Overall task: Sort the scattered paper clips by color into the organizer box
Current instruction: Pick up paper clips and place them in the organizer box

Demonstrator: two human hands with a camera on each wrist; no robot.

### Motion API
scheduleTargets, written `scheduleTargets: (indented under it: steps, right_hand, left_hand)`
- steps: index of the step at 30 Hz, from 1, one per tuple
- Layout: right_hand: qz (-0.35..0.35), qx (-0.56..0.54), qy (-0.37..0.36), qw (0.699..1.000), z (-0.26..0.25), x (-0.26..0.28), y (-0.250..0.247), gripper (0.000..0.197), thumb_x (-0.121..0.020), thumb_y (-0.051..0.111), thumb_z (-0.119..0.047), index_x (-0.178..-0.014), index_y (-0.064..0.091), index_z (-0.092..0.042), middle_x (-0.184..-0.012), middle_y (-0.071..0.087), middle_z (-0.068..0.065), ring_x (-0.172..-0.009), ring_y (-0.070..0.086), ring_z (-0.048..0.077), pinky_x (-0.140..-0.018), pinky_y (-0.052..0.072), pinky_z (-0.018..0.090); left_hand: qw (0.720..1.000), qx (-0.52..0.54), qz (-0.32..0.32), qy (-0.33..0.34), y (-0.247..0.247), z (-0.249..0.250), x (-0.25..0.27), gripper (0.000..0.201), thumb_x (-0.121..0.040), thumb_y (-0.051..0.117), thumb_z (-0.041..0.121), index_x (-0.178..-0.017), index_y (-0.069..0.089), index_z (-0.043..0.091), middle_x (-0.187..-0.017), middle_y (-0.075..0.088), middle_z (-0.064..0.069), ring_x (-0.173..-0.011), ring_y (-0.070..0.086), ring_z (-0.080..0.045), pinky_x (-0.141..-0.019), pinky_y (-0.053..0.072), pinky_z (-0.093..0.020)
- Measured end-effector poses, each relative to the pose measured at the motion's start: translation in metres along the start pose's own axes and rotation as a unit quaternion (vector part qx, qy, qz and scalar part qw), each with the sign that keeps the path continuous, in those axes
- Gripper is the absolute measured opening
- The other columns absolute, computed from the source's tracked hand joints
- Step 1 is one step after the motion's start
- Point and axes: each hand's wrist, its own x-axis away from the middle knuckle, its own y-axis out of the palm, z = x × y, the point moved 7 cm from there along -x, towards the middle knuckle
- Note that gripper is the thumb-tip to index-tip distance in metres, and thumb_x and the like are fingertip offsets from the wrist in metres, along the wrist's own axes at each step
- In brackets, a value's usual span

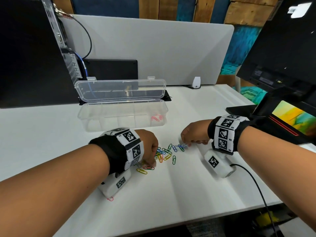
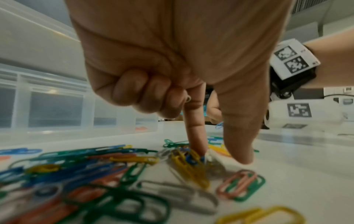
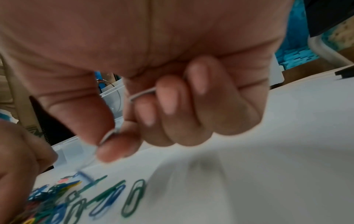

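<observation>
A clear organizer box [image 1: 106, 124] stands open at the back of the white table, with pink clips [image 1: 156, 118] in its rightmost compartment. A mixed pile of coloured paper clips [image 1: 165, 153] lies between my hands. My left hand [image 1: 152, 164] is down on the pile's left side; index and thumb [image 2: 222, 156] pinch a white clip [image 2: 211, 156] on the table, and the other fingers are curled over a grey clip end [image 2: 188, 98]. My right hand [image 1: 185, 143] hovers at the pile's right edge, thumb and index [image 3: 104, 142] pinching a white clip [image 3: 108, 135]. A blurred blue clip [image 3: 86, 176] hangs below it.
A lone pink clip [image 1: 110, 199] lies by my left wrist camera. A computer tower [image 1: 30, 52] stands at the left and a monitor [image 1: 282, 48] at the right, with a grey divider [image 1: 153, 48] behind. A black cable [image 1: 256, 185] runs toward the table's front edge.
</observation>
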Motion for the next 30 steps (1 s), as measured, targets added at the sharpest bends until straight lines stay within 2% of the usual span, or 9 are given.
scheduleTargets:
  steps: [5,9,14,18,21,23,26,28,30]
  right_hand:
    - [0.018,-0.059,0.025,0.998,-0.001,-0.005,0.002,0.022,-0.08,0.043,-0.009,-0.058,0.043,-0.011,-0.052,0.033,0.003,-0.045,0.024,0.017,-0.045,0.019,0.02]
    - [0.02,-0.112,0.018,0.993,-0.003,-0.007,0.003,0.027,-0.08,0.042,-0.012,-0.053,0.039,-0.012,-0.05,0.033,0.001,-0.042,0.024,0.016,-0.045,0.017,0.021]
    - [0.007,-0.17,-0.02,0.985,-0.012,-0.008,0.004,0.032,-0.091,0.047,-0.019,-0.061,0.04,-0.014,-0.054,0.035,0.0,-0.044,0.028,0.014,-0.045,0.018,0.021]
    - [-0.01,-0.235,-0.05,0.971,-0.016,-0.009,0.005,0.027,-0.093,0.051,-0.014,-0.067,0.045,-0.013,-0.056,0.044,0.001,-0.043,0.041,0.013,-0.036,0.026,0.015]
    - [-0.013,-0.305,-0.056,0.951,-0.016,-0.011,0.006,0.028,-0.093,0.051,-0.01,-0.066,0.044,-0.013,-0.051,0.049,0.002,-0.038,0.047,0.013,-0.035,0.03,0.014]
    - [-0.01,-0.34,-0.059,0.939,-0.017,-0.012,0.005,0.028,-0.093,0.051,-0.007,-0.067,0.044,-0.012,-0.05,0.054,0.005,-0.039,0.053,0.015,-0.036,0.036,0.014]
    - [-0.016,-0.385,-0.073,0.92,-0.022,-0.012,0.005,0.028,-0.091,0.051,0.0,-0.066,0.045,-0.01,-0.059,0.06,0.011,-0.043,0.061,0.015,-0.038,0.044,0.016]
    - [-0.022,-0.41,-0.091,0.907,-0.027,-0.011,0.005,0.029,-0.09,0.048,0.006,-0.065,0.045,-0.008,-0.065,0.058,0.013,-0.043,0.061,0.014,-0.038,0.044,0.015]
    - [-0.022,-0.43,-0.106,0.896,-0.033,-0.011,0.005,0.028,-0.089,0.046,0.012,-0.067,0.046,-0.006,-0.066,0.058,0.014,-0.042,0.061,0.014,-0.038,0.045,0.015]
  left_hand:
    - [1.0,-0.022,0.004,0.003,0.002,0.004,-0.004,0.032,-0.081,0.069,0.03,-0.063,0.044,0.024,-0.065,0.044,0.011,-0.082,0.049,-0.012,-0.053,0.03,-0.015]
    - [0.999,-0.032,0.016,0.014,0.0,0.003,-0.005,0.028,-0.084,0.064,0.021,-0.064,0.045,0.025,-0.065,0.043,0.012,-0.081,0.049,-0.012,-0.052,0.031,-0.013]
    - [0.999,-0.033,0.035,0.023,-0.001,0.0,-0.004,0.025,-0.084,0.059,0.018,-0.064,0.047,0.025,-0.066,0.043,0.012,-0.081,0.048,-0.012,-0.054,0.034,-0.015]
    - [0.998,0.047,0.041,0.013,-0.006,-0.006,0.001,0.005,-0.082,0.062,0.02,-0.08,0.06,0.024,-0.073,0.054,0.008,-0.07,0.051,-0.01,-0.057,0.039,-0.018]
    - [0.989,0.145,0.029,0.013,-0.01,-0.017,0.002,0.007,-0.08,0.068,0.026,-0.075,0.062,0.024,-0.067,0.056,0.012,-0.062,0.048,-0.001,-0.059,0.04,-0.016]
    - [0.976,0.215,0.001,-0.005,-0.009,-0.026,0.002,0.011,-0.079,0.069,0.024,-0.07,0.062,0.023,-0.064,0.058,0.011,-0.061,0.05,-0.005,-0.063,0.041,-0.02]
    - [0.927,0.373,-0.028,-0.031,-0.006,-0.035,0.003,0.022,-0.08,0.067,0.006,-0.063,0.058,0.015,-0.052,0.057,0.002,-0.052,0.046,-0.014,-0.052,0.037,-0.022]
    - [0.889,0.455,-0.027,-0.049,-0.005,-0.04,0.005,0.028,-0.083,0.059,-0.006,-0.061,0.052,0.011,-0.043,0.056,0.002,-0.045,0.048,-0.01,-0.043,0.035,-0.018]
    - [0.866,0.496,-0.018,-0.06,-0.006,-0.043,0.006,0.03,-0.085,0.054,-0.009,-0.062,0.049,0.01,-0.041,0.057,0.003,-0.038,0.049,-0.004,-0.036,0.034,-0.013]
